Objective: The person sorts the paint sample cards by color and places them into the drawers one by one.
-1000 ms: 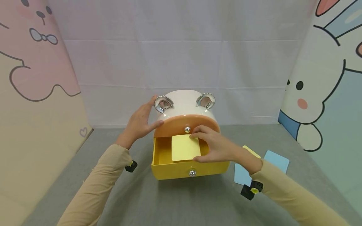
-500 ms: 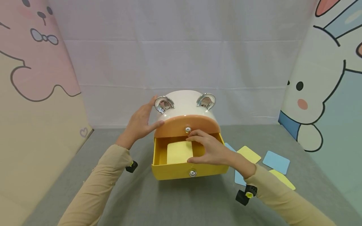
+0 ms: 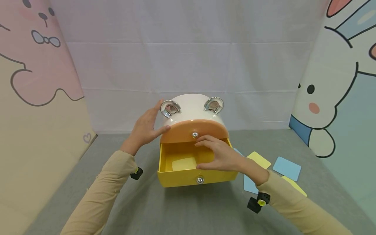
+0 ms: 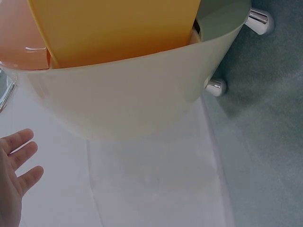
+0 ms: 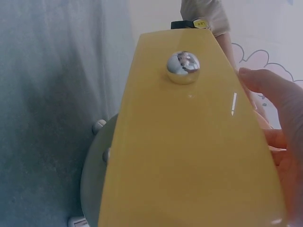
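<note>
A white tabletop drawer box (image 3: 191,106) with silver ears and an orange upper drawer (image 3: 179,132) stands on the grey table. Its yellow lower drawer (image 3: 179,179) is pulled out. On that drawer's floor lies a pale yellow card (image 3: 184,164), partly hidden by the front panel. Over the drawer's right half is my right hand (image 3: 223,155), fingers and thumb spread apart with nothing between them; the thumb is near the front rim. My left hand (image 3: 145,129) rests at the box's left side, thumb toward the orange drawer. In the left wrist view its fingers are extended.
To the right on the table lie a yellow card (image 3: 259,160), a blue card (image 3: 287,168), another yellow card (image 3: 295,186) and another blue card (image 3: 249,185), some partly behind the right arm. A white cloth wall (image 3: 188,65) stands behind the box.
The pale yellow card has left my right hand's fingers and dropped to the drawer's floor. That hand moved slightly left and has come away from the card. My left hand has stayed put.
</note>
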Tool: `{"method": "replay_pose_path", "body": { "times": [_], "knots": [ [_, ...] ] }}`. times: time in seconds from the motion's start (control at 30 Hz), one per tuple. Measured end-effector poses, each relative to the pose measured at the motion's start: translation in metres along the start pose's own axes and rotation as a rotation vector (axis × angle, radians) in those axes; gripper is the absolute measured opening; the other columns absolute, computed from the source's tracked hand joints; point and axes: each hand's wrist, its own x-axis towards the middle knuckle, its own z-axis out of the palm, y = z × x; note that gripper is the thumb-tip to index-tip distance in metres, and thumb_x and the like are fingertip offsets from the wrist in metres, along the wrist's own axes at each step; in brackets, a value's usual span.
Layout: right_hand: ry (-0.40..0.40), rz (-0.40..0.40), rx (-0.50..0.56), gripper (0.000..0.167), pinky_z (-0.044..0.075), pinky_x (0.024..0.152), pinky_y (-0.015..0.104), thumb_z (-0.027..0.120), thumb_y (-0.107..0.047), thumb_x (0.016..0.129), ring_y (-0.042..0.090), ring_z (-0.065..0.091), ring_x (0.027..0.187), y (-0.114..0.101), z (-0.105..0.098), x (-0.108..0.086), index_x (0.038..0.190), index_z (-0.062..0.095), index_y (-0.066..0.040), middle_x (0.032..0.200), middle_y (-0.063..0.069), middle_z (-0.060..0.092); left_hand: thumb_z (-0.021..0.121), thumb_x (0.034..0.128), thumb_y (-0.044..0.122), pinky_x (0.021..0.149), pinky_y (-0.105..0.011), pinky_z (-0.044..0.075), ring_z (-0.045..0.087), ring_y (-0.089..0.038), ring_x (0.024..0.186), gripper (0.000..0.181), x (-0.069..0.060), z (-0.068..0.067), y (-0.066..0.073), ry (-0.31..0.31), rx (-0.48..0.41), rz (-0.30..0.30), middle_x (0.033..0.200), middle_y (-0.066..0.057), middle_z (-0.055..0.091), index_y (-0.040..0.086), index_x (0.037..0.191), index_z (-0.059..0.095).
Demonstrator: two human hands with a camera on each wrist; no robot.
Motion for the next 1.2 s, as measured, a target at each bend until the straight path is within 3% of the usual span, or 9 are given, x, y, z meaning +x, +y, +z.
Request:
{"method": "replay_pose_path", "body": {
  "times": [0.23,0.47,0.67,0.9,1.07,1.2],
  "knots": [
    [0.013,0.015,0.017,0.056,0.043,0.092,0.038,0.078,-0.031,0.071,0.019,0.048,0.108,0.006,-0.021,-0.012,0.115,0.056,-0.006,0.118,0.002,0.052,0.053,0.0815,0.059,0.096,-0.052,0.035,0.039,-0.034,0.124,0.089,0.001,0.000,0.001,-0.003,-0.001,0.007,0.142,-0.012,0.035,0.021,0.148,0.007],
    [0.022,0.145,-0.010,0.061,0.040,0.093,0.051,0.076,-0.032,0.072,0.027,0.046,0.116,0.022,-0.048,-0.041,0.123,0.052,-0.007,0.128,0.008,0.050,0.053,0.0814,0.060,0.097,-0.051,0.034,0.038,-0.033,0.125,0.089,0.002,0.000,0.001,-0.005,0.000,0.004,0.143,-0.010,0.034,0.021,0.148,0.007],
    [0.032,0.258,-0.084,0.061,0.041,0.088,0.056,0.075,-0.032,0.074,0.035,0.044,0.116,0.039,-0.065,-0.077,0.123,0.051,-0.003,0.129,0.015,0.047,0.051,0.0815,0.061,0.099,-0.051,0.033,0.037,-0.033,0.126,0.089,0.003,0.001,0.002,-0.010,-0.009,0.013,0.144,-0.010,0.033,0.020,0.148,0.007],
    [0.061,0.318,-0.163,0.061,0.043,0.083,0.055,0.076,-0.031,0.072,0.034,0.048,0.109,0.060,-0.074,-0.118,0.119,0.051,-0.001,0.123,0.017,0.049,0.050,0.0813,0.062,0.097,-0.051,0.035,0.038,-0.033,0.124,0.089,0.000,0.000,0.000,0.006,-0.007,0.012,0.143,-0.011,0.035,0.020,0.148,0.008],
    [0.062,0.374,-0.245,0.066,0.042,0.079,0.057,0.078,-0.036,0.068,0.038,0.046,0.107,0.076,-0.074,-0.154,0.116,0.052,0.003,0.119,0.020,0.049,0.046,0.0811,0.066,0.097,-0.051,0.035,0.038,-0.034,0.124,0.089,0.000,0.001,-0.001,0.010,-0.019,0.022,0.143,-0.011,0.034,0.020,0.148,0.008],
    [0.063,0.495,-0.324,0.074,0.043,0.076,0.054,0.078,-0.043,0.064,0.039,0.048,0.101,0.089,-0.062,-0.186,0.112,0.053,0.008,0.112,0.024,0.052,0.046,0.0814,0.066,0.096,-0.052,0.035,0.038,-0.034,0.124,0.089,0.001,0.002,-0.002,0.016,-0.023,0.025,0.143,-0.011,0.034,0.020,0.148,0.008]
  ]
}}
